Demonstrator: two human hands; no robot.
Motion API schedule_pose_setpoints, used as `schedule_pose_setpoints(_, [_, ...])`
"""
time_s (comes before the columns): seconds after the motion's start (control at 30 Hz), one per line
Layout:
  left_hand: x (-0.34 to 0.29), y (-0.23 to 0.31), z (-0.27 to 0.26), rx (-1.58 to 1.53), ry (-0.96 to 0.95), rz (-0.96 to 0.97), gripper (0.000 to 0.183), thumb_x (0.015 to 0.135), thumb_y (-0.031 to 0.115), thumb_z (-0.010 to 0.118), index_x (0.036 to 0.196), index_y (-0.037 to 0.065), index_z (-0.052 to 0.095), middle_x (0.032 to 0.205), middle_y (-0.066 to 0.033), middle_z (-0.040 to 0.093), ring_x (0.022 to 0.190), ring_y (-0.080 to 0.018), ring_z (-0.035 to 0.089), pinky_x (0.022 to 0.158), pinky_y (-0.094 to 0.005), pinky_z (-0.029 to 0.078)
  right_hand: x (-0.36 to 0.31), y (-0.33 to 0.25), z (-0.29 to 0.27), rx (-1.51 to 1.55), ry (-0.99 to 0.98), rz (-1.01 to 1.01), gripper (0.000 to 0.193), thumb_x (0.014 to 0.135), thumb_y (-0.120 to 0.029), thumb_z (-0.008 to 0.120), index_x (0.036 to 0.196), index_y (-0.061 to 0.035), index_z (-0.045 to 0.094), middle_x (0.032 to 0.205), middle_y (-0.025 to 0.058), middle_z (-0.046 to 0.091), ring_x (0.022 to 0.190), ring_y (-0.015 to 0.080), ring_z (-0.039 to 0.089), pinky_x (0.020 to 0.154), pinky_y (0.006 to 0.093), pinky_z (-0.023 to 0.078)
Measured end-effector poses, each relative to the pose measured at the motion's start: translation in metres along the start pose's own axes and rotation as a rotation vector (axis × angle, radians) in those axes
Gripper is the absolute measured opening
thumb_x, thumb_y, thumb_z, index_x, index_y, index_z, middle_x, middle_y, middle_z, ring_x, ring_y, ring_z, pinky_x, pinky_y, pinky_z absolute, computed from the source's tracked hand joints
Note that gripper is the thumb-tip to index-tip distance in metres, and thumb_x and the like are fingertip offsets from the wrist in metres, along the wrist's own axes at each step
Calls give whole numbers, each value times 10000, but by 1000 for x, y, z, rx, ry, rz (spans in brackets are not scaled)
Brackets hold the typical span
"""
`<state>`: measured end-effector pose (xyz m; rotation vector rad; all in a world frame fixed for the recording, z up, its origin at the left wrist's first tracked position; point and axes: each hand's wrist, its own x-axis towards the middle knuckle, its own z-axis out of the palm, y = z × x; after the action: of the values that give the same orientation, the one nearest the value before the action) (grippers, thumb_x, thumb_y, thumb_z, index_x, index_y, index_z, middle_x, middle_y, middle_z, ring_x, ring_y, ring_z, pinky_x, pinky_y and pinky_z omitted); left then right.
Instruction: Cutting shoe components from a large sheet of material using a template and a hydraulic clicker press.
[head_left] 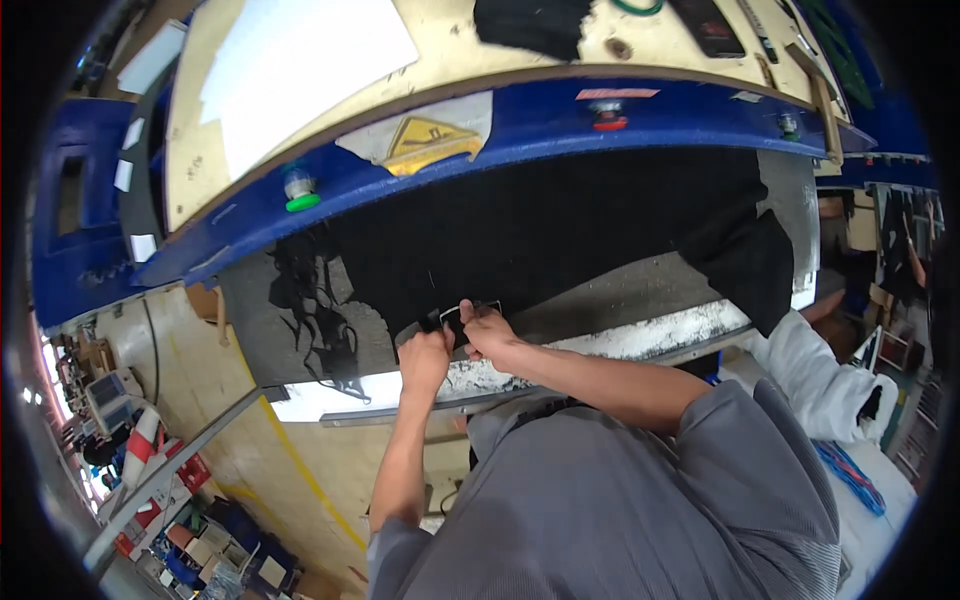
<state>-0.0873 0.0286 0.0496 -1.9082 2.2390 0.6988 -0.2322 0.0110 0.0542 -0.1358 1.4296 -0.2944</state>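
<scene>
A large black sheet of material (pixel 540 220), leather or cloth, lies over the grey work bed (pixel 640 290). At its near edge my left hand (pixel 427 357) is closed, fingers curled round the left end of a small thin-edged metal frame that looks like a cutting die (pixel 450 312). Close beside it, my right hand (pixel 487 334) grips the die's right side with the thumb raised. My fingers hide most of the die. Left of the sheet lies a tangle of black offcut strips (pixel 325 330). The sheet's right end (pixel 745 260) hangs over the near edge.
A blue machine beam (pixel 540 115) with green and red knobs and a yellow warning label crosses beyond the bed. White paper (pixel 290 75) and a black scrap (pixel 535 25) rest on its top. White rolled material (pixel 825 375) stands at right, a metal rail (pixel 180 470) at left.
</scene>
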Motion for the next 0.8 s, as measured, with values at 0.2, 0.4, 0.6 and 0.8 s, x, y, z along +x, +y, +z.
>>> schedule_pose_setpoints(0.2, [-3, -7, 5, -144, 32, 47, 450, 990, 320, 545, 665, 39, 683, 616, -194, 647, 580, -392, 662, 554, -499, 527, -1, -7, 0, 38, 4, 35, 510, 1031, -533, 462, 961, -34, 537, 800, 45, 542, 560, 155, 587, 487, 294, 507])
schedule_pose_setpoints(0.4, [-1, -17, 17, -162, 3, 199, 453, 985, 295, 530, 648, 41, 695, 602, -211, 640, 548, -375, 665, 532, -470, 536, 1, 3, 20, -65, 257, -59, 450, 1044, -482, 437, 906, -67, 544, 748, 50, 550, 486, 153, 547, 450, 311, 485])
schedule_pose_setpoints(0.6, [-6, -16, 25, -233, 107, 243, 407, 963, 253, 566, 623, 55, 672, 566, -163, 635, 500, -341, 652, 471, -444, 517, -10, 6, 32, -17, 418, -108, 452, 1026, -494, 459, 904, -64, 528, 655, 19, 448, 452, 134, 422, 397, 310, 353])
schedule_pose_setpoints(0.8, [-7, -17, 39, -246, 234, 240, 344, 937, 238, 610, 629, 87, 631, 547, -109, 615, 458, -273, 633, 437, -377, 505, -8, 1, 34, 33, 419, -46, 420, 1025, -471, 448, 924, -70, 520, 660, 17, 443, 476, 138, 418, 411, 318, 344])
